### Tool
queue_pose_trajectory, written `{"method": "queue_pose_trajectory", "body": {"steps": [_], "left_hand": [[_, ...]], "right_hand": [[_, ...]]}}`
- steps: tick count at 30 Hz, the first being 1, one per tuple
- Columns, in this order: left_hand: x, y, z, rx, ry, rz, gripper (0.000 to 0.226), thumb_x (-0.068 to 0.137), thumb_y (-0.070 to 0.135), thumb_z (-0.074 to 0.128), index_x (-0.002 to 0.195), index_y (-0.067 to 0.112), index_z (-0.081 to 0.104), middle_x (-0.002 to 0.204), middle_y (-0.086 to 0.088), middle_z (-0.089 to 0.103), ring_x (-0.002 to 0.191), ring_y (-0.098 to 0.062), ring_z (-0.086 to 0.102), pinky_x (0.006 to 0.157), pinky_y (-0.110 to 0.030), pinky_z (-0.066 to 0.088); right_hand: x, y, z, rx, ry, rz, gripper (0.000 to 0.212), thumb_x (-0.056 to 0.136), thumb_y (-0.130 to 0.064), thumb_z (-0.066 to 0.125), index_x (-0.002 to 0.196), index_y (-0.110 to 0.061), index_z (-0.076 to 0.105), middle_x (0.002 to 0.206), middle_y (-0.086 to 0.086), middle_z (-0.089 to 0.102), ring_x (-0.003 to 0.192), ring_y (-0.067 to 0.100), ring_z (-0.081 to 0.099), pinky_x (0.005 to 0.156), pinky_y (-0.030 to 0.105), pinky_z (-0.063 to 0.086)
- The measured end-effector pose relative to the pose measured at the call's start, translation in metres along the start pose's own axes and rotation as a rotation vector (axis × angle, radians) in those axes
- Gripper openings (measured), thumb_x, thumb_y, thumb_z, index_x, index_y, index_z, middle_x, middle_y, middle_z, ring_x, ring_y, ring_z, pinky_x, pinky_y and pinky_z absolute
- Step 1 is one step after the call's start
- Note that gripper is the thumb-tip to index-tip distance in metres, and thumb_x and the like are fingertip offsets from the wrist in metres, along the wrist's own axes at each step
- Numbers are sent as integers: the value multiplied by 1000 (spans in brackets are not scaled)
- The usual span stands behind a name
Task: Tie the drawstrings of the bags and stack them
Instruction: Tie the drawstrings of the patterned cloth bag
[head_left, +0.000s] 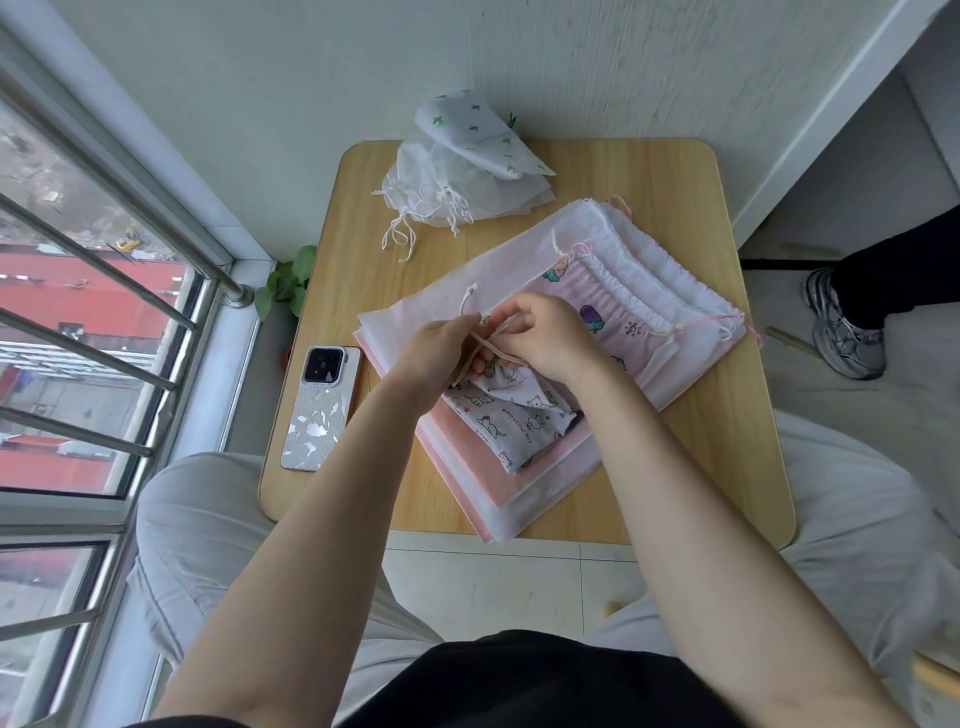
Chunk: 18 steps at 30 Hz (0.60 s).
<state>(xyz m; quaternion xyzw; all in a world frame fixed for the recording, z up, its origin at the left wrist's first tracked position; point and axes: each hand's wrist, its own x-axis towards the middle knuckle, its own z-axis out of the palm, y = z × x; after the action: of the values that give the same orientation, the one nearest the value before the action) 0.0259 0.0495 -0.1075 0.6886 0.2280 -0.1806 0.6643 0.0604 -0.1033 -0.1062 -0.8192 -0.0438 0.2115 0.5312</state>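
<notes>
Drawstring (491, 345), thin cream cord, pinched by left hand (436, 353), right hand (545, 338).

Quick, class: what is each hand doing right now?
Left hand: pinching the drawstring.
Right hand: pinching the same drawstring.

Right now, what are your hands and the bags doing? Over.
Left hand and right hand both pinch the drawstring of the kitten-print bag. Bag lies atop the pink stack. Phone beside it, not in the way.

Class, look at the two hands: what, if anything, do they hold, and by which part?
Both the left hand and right hand pinch the cat-print bag by its drawstring cords.
</notes>
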Motion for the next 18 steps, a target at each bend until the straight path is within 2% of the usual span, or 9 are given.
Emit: {"method": "queue_pose_trajectory", "body": {"steps": [4,9,12,15,16,18], "left_hand": [[-2,4,0,1,-13,-6,35,96,28,48,81,2,65,67,-12,58,55,-23,49,55,-32,37],[-3,8,2,42,13,10,34,98,23,47,77,4,65,60,-9,59,51,-21,50,53,-29,39],[-4,12,4,87,99,50,32,99,25,49,77,13,69,56,-3,56,49,-15,48,50,-23,39],[-1,14,2,22,99,93,34,101,26,47,81,16,73,61,-6,55,56,-17,47,59,-27,41],[0,14,1,0,86,110,35,101,27,47,85,15,75,63,-8,56,58,-19,49,62,-29,44],[1,15,1,-25,68,140,35,101,27,47,93,10,77,68,-13,57,62,-22,51,63,-32,44]], "right_hand": [[0,-3,2,-166,84,-96,12,82,-22,74,93,-17,72,80,-1,70,78,15,68,76,35,57],[-2,-11,4,-375,126,-175,15,85,-22,67,97,-13,68,83,-4,66,78,15,64,67,28,51],[-1,-12,1,-165,153,-87,15,79,-24,68,87,-11,67,75,-5,64,70,10,59,63,26,48],[-2,-13,-4,299,-38,23,11,79,-17,61,77,-9,68,77,6,72,75,17,67,76,35,54],[-3,-12,-6,360,-112,39,9,80,-16,61,77,-9,67,78,7,72,77,19,68,79,36,54],[-5,-10,-9,272,-192,26,5,80,-15,64,81,-11,67,76,2,69,77,14,66,78,33,53]]}}
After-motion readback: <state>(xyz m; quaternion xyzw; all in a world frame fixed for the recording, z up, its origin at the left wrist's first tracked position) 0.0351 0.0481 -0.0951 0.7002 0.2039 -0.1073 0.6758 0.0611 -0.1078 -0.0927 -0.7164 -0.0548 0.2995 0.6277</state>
